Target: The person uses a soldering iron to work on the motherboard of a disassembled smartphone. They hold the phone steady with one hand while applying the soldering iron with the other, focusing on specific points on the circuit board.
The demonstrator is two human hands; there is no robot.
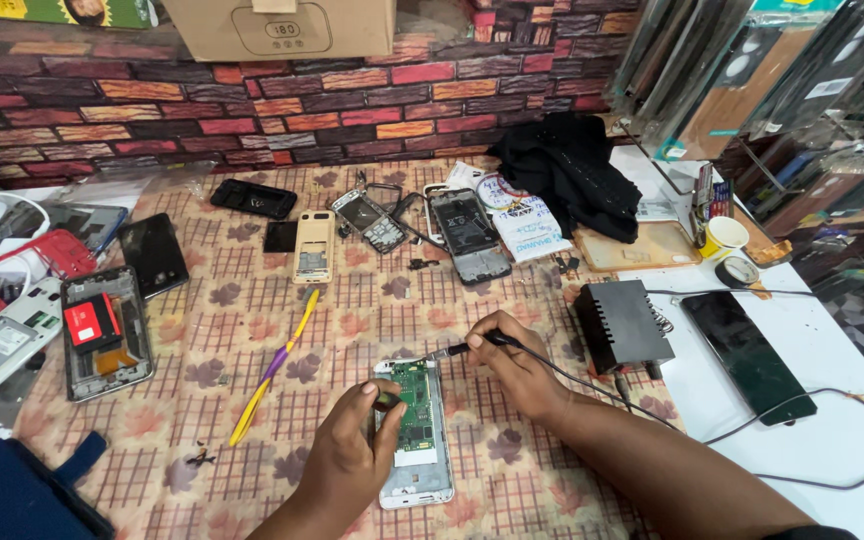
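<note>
An opened white phone (415, 432) with its green circuit board bare lies near the front edge of the desk (352, 310), on the patterned cloth. The left hand (350, 450) pinches a small dark ring over the board, and the right hand (512, 365) has its grip closed on a black corded soldering iron (472, 346) (tip towards the phone's top). A yellow and purple strip (274, 366) lies just left.

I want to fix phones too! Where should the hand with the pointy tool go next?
Probably lower the right hand a little, so the corded tool meets the green circuit board. Its tip hovers at the opened phone's top edge, while the left hand steadies it.
</note>
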